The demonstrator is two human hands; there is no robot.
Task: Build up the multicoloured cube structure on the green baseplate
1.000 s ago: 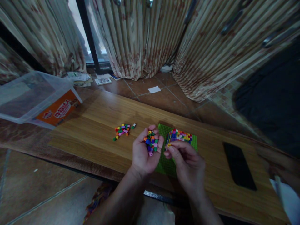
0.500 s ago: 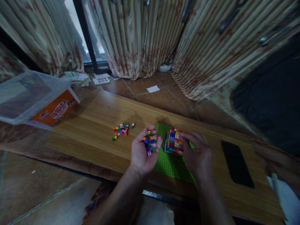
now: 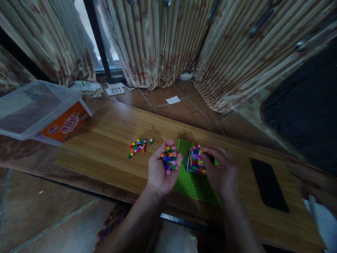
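Observation:
My left hand (image 3: 161, 170) is cupped palm up over the wooden board, with a small heap of coloured cubes (image 3: 169, 159) lying in it. My right hand (image 3: 221, 168) wraps its fingers round a multicoloured block stack (image 3: 196, 159) and holds it tilted on its side on the green baseplate (image 3: 191, 184). A loose pile of small coloured cubes (image 3: 137, 146) lies on the board to the left of my left hand.
A clear plastic tub with an orange label (image 3: 39, 110) lies at the far left. A black phone (image 3: 268, 185) rests flat on the wooden board (image 3: 105, 140) to the right. Curtains hang behind, and papers lie on the tiled floor.
My right hand went from pinching at the near edge of the flat block stack to gripping the stack and tipping it up on its side. The left hand stayed cupped.

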